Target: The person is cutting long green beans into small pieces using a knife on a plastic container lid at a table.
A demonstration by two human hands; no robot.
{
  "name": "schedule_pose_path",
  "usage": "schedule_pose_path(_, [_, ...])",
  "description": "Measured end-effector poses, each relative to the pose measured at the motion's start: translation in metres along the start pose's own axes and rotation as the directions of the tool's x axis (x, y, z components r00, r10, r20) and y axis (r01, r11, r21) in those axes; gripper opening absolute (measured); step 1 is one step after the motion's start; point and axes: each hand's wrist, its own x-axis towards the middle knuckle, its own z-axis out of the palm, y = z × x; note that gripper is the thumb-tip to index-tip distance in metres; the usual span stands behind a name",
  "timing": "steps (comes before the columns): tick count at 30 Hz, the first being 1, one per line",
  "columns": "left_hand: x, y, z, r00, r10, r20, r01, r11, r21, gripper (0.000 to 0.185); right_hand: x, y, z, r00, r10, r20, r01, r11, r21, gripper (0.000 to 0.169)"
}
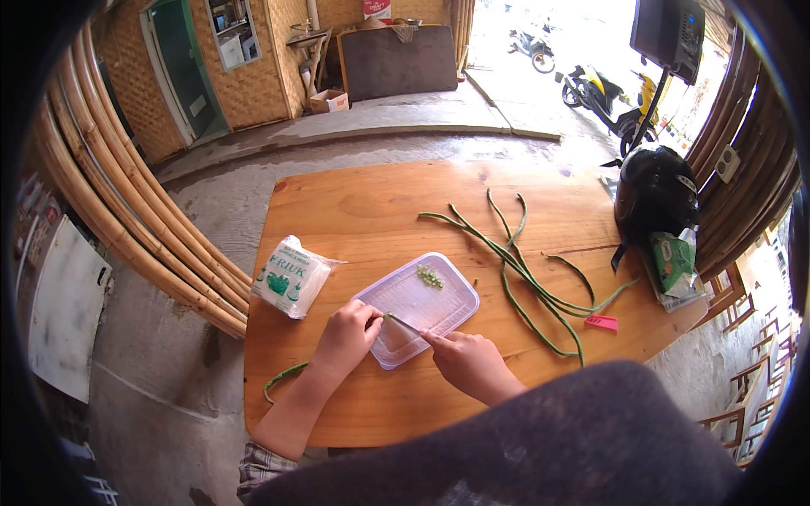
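Observation:
My left hand [352, 333] pinches a green long bean [286, 377] over the near-left rim of a translucent plastic container [411, 303]. The bean's tail runs out under my left forearm onto the table. My right hand [467, 362] grips a small knife [403, 324], its index finger stretched along it. The blade points left, with its tip close to my left fingertips and a bit of bean there. A little heap of cut bean pieces [430, 276] lies at the container's far end. Several whole long beans [531, 278] are spread on the table to the right.
A wrapped pack of crackers or tissue-like white sheets [294, 278] stands left on the wooden table [354, 202]. A pink plastic piece [601, 324] lies near the beans. At the right edge sit a black helmet [658, 190] and a green packet [672, 262]. Bamboo poles [152, 221] rise at left.

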Motion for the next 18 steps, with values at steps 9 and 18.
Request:
schedule_pose_path(9, [-0.0002,-0.0053,0.0025,1.000,0.007,-0.013,-0.007,1.000,-0.013,0.009,0.0010,-0.0050,-0.0038,0.999,-0.023,-0.023,0.024,0.999,0.031,0.038])
schedule_pose_path(18, [-0.0003,-0.0008,0.0008,1.000,0.007,-0.012,-0.007,1.000,-0.001,0.008,0.0032,-0.0074,0.0043,0.999,0.005,0.033,-0.006,1.000,0.006,0.041])
